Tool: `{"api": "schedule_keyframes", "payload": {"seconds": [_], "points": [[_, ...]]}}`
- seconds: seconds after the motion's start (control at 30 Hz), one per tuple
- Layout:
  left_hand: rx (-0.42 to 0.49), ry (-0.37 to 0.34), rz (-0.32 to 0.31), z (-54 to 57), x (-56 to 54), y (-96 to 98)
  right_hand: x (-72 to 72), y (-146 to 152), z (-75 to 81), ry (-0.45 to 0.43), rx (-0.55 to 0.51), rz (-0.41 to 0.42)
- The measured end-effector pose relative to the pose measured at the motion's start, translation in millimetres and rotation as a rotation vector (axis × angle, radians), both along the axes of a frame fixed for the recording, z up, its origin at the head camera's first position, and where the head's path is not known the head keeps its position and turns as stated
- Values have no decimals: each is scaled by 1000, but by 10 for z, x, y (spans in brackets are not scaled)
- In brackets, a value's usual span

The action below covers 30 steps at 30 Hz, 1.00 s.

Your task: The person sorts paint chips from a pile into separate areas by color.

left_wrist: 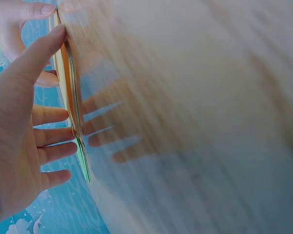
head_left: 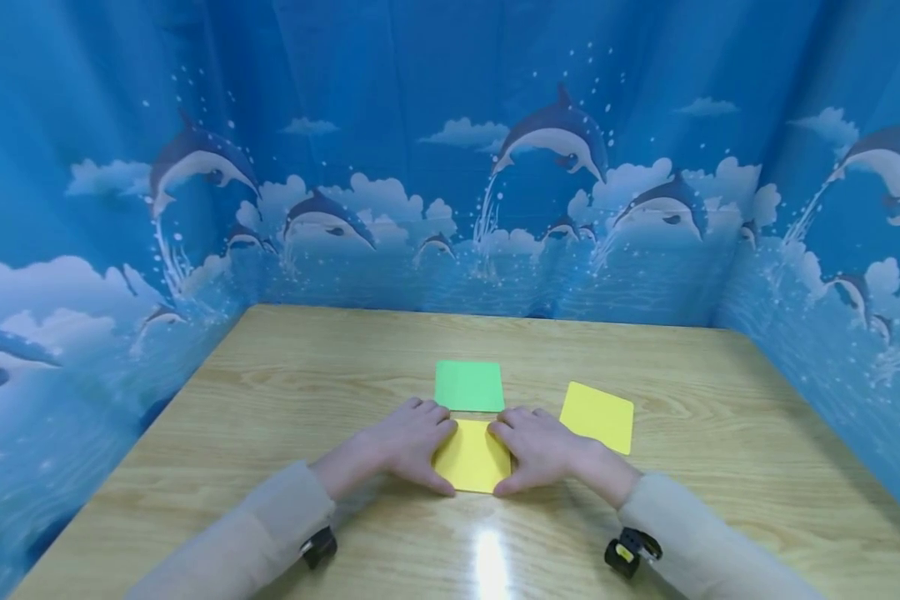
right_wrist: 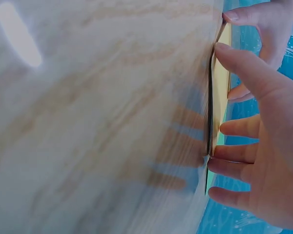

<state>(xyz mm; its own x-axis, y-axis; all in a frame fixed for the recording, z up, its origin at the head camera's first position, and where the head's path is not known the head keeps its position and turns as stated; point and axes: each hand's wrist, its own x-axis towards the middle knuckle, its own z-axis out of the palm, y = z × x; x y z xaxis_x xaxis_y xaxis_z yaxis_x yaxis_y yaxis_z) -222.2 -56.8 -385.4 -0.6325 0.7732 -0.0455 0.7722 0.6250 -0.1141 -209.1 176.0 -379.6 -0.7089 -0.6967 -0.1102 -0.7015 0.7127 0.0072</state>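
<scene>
A yellow square card [head_left: 472,458] lies on the table between my two hands. My left hand [head_left: 414,446] holds its left side, thumb at the near corner and index finger toward the far one. Mirroring this, my right hand [head_left: 538,450] holds the right side. In the left wrist view the thumb [left_wrist: 41,48] reaches the card's near edge, with the other fingers spread along its side. The right wrist view shows the card [right_wrist: 219,92] nearly edge-on, the thumb tip against it. Just beyond lies a green square card [head_left: 468,386], close to both hands' fingertips.
A second yellow square card [head_left: 598,417] lies turned at an angle on the right, partly behind my right hand. The wood-grain table [head_left: 330,358] is glossy and mirrors the fingers. A blue dolphin-print curtain [head_left: 390,142] borders its back and sides.
</scene>
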Motion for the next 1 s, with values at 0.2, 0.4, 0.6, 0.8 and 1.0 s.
{"api": "schedule_keyframes", "payload": {"seconds": [0.2, 0.4, 0.6, 0.8, 1.0], "points": [[3, -5, -3, -24, -10, -20, 6, -12, 22, -18, 14, -13], [16, -13, -6, -3, -18, -9, 18, 67, 18, -58, -54, -33], [26, 27, -12, 51, -81, 68, -13, 236, 34, -23, -103, -86], [16, 57, -12, 128, -162, 215, -47, 434, 62, 23, -110, -152], [32, 66, -14, 179, -288, 420, -88, 642, 97, 108, -129, -209]]}}
